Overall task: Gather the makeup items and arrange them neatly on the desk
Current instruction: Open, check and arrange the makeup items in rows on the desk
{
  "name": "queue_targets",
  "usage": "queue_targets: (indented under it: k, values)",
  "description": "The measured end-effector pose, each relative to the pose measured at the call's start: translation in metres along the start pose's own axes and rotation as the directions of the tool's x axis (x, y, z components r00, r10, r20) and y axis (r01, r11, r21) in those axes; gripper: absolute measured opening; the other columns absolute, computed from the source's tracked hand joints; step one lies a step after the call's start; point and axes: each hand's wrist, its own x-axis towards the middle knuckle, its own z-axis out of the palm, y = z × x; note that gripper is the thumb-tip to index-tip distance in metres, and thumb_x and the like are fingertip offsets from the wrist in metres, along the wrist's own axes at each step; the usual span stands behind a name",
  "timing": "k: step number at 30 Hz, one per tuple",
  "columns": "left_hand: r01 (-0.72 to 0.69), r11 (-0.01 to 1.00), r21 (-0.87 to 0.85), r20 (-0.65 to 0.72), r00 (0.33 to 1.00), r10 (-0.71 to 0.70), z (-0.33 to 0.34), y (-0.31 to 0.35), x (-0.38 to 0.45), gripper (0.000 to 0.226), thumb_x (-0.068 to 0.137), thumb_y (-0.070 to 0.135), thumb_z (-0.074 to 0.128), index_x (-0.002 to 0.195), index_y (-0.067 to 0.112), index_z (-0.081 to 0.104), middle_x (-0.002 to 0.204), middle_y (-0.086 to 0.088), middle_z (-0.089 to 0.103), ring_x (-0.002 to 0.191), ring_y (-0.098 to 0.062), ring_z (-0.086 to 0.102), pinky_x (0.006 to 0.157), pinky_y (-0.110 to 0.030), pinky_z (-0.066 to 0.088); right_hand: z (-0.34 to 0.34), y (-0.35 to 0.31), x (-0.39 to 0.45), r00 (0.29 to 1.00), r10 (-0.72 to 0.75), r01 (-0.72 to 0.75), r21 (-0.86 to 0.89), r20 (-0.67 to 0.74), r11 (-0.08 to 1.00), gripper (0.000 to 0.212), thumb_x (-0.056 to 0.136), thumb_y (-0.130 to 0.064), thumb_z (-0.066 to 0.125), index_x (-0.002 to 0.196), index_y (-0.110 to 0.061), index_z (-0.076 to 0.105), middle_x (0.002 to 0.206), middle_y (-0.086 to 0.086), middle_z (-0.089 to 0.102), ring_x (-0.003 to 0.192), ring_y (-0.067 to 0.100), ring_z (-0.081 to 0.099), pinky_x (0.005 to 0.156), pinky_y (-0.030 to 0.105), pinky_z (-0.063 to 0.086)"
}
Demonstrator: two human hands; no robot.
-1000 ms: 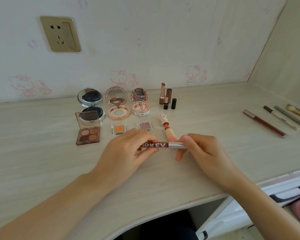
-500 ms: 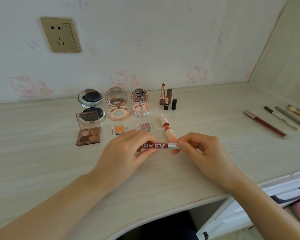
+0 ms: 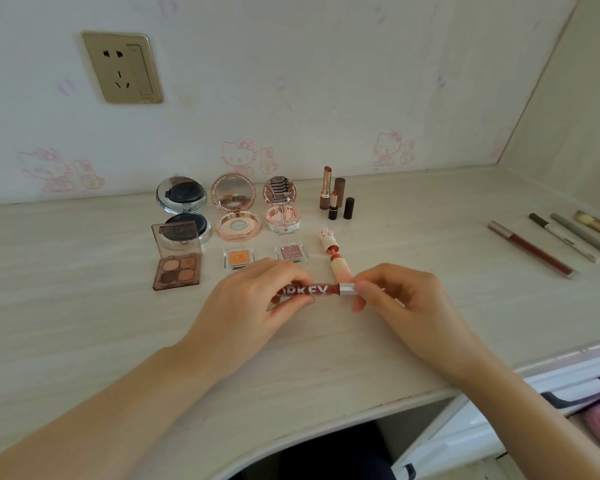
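Near the front middle of the desk (image 3: 84, 306), both hands hold 1 red lip-gloss tube (image 3: 309, 291) level, just above the surface. The left hand (image 3: 253, 306) pinches the printed red barrel between thumb and fingers; the right hand (image 3: 406, 303) has its fingertips curled round the silver cap end. Compared with 1.0 s ago, the right fingers have slid inward along the cap, so less silver shows, while the tube itself has hardly shifted; that looks like the cap being seated or twisted shut rather than the tube being carried anywhere. Just behind it lies the pink lipstick (image 3: 338, 265) with its small figure cap, partly hidden by the tube. Further back, 3 open compacts (image 3: 234, 213), the eyeshadow palette (image 3: 177, 268), 2 single shadows (image 3: 238, 258) and the upright lipsticks (image 3: 335, 199) already stand in rows. Well apart on the right, the pencils and brush (image 3: 568, 237) lie ungathered, so the arranging seems partly done, with this tube's placing next.
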Motion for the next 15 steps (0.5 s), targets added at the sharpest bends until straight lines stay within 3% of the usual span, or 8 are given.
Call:
queue_targets:
  k: [5, 8, 11, 13, 15]
  values:
    - [0.025, 1.0, -0.009, -0.007, 1.0, -0.025, -0.0006, -0.0002, 0.0007, 0.024, 0.087, 0.041, 0.057, 0.099, 0.021, 0.065, 0.088, 0.014, 0.062, 0.079, -0.001, 0.057, 0.07, -0.015, 0.045, -0.002, 0.0007, 0.0008, 0.999, -0.011, 0.014, 0.099, -0.034, 0.995, 0.018, 0.085, -0.01, 0.068, 0.092, -0.027, 0.067, 0.094, -0.008, 0.068, 0.093, 0.014, 0.063, 0.079, 0.034, 0.052]
    - [0.026, 1.0, -0.007, -0.016, 1.0, -0.026, -0.0015, 0.0008, 0.0007, 0.02, 0.085, 0.034, 0.063, 0.098, 0.019, 0.066, 0.088, 0.014, 0.063, 0.079, -0.002, 0.056, 0.071, -0.011, 0.043, -0.0031, -0.0023, -0.0003, 0.999, 0.022, -0.015, 0.145, -0.048, 0.989, 0.011, 0.086, -0.02, 0.066, 0.096, -0.026, 0.065, 0.097, -0.013, 0.067, 0.098, 0.008, 0.061, 0.081, 0.028, 0.051]
    - [0.033, 0.999, -0.019, -0.024, 0.999, -0.033, -0.0032, 0.001, 0.0006, 0.02, 0.085, 0.033, 0.063, 0.098, 0.019, 0.066, 0.088, 0.012, 0.063, 0.079, -0.003, 0.057, 0.071, -0.017, 0.046, -0.0029, -0.0053, -0.0008, 0.999, 0.038, -0.036, 0.094, -0.028, 0.995, 0.019, 0.096, -0.028, 0.049, 0.094, -0.026, 0.068, 0.085, -0.018, 0.068, 0.081, -0.002, 0.057, 0.073, 0.014, 0.043]
    - [0.03, 0.999, -0.015, -0.013, 0.999, -0.03, -0.0033, 0.0012, 0.0006, 0.021, 0.085, 0.035, 0.062, 0.099, 0.019, 0.065, 0.088, 0.012, 0.063, 0.079, -0.003, 0.058, 0.07, -0.021, 0.047, -0.0015, -0.0054, -0.0002, 0.999, 0.042, -0.04, 0.071, -0.029, 0.997, 0.023, 0.097, -0.025, 0.05, 0.086, -0.026, 0.07, 0.078, -0.012, 0.069, 0.074, 0.008, 0.057, 0.069, 0.024, 0.044]
    - [0.027, 1.0, -0.014, -0.014, 1.0, -0.027, -0.0023, 0.0013, 0.0008, 0.02, 0.085, 0.034, 0.062, 0.099, 0.019, 0.065, 0.088, 0.012, 0.063, 0.08, -0.004, 0.058, 0.07, -0.022, 0.048, -0.0008, -0.0041, 0.0, 0.998, 0.036, -0.031, 0.083, -0.055, 0.996, 0.017, 0.094, -0.019, 0.056, 0.088, -0.026, 0.07, 0.076, -0.01, 0.07, 0.074, 0.008, 0.061, 0.071, 0.027, 0.046]
